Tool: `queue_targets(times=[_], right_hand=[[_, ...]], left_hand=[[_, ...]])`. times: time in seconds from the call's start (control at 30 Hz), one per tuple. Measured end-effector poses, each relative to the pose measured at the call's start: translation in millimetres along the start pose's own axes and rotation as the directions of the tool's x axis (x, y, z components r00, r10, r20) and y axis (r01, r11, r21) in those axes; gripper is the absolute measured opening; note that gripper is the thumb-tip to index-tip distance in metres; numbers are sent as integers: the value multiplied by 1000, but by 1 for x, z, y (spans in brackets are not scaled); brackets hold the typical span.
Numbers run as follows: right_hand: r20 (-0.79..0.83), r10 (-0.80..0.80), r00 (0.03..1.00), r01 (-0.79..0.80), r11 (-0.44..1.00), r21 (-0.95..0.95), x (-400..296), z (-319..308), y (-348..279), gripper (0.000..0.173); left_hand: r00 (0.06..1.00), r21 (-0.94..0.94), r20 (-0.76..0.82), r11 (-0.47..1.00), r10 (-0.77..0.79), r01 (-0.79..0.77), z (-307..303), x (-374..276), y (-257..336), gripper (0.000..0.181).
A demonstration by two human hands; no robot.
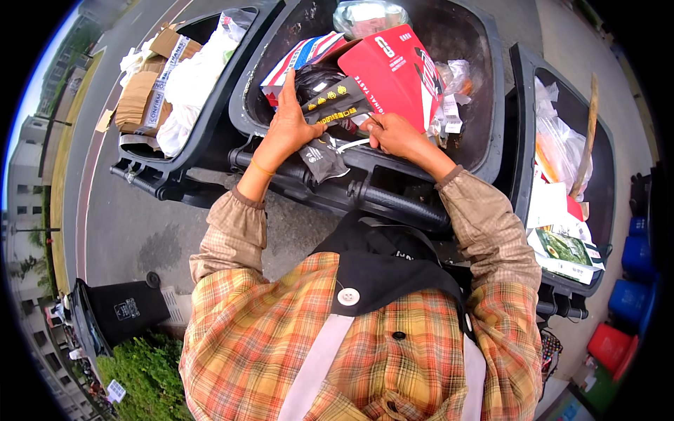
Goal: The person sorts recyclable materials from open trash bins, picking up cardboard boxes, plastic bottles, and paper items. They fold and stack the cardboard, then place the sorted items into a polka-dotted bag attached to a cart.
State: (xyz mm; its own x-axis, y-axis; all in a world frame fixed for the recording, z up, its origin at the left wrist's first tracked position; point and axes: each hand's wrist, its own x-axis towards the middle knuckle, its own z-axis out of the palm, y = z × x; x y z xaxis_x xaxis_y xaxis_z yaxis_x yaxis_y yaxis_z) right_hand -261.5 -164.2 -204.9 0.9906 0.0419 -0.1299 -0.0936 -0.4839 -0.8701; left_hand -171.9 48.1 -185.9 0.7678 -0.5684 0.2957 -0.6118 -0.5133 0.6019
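Observation:
My left hand (289, 126) is at the near left rim of the middle black wheeled bin (487, 142). Its thumb presses a black printed bag (337, 102) with yellow lettering, and its index finger points away from me. At the bag's right edge, the curled fingers of my right hand (397, 136) pinch it; a thin dark piece between them is too small to name. A white strip (353, 144) passes below those fingertips. Beyond the bag lie a red cardboard box (387, 73), a striped red, white and blue carton (300, 63) and a black plastic bag (316, 81).
On the left, another bin holds taped cardboard (139, 100) and a white plastic bag (195, 79). The right bin contains plastic bags (558, 139), cartons and an upright wooden stick (585, 137). A black bin (124, 310) lies near a shrub (147, 368). Blue bins (629, 300) stand far right.

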Motion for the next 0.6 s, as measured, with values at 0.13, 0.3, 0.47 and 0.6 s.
queue_targets(times=[0.13,0.3,0.47,0.6], right_hand=[[-48,-6,999,8,998,59,25,3,20,30],[-70,-129,989,138,981,138,36,-2,24,46],[-178,-197,964,225,963,150,38,9,16,74],[-43,-110,993,116,981,157,15,-16,-16,93]], left_hand=[[936,-197,220,927,-274,318,-2,35,-50,48],[769,-526,522,571,-369,631,-8,42,-43,18],[724,-650,604,319,-332,689,2,46,-26,18],[823,-801,461,243,-332,547,24,50,-14,16]])
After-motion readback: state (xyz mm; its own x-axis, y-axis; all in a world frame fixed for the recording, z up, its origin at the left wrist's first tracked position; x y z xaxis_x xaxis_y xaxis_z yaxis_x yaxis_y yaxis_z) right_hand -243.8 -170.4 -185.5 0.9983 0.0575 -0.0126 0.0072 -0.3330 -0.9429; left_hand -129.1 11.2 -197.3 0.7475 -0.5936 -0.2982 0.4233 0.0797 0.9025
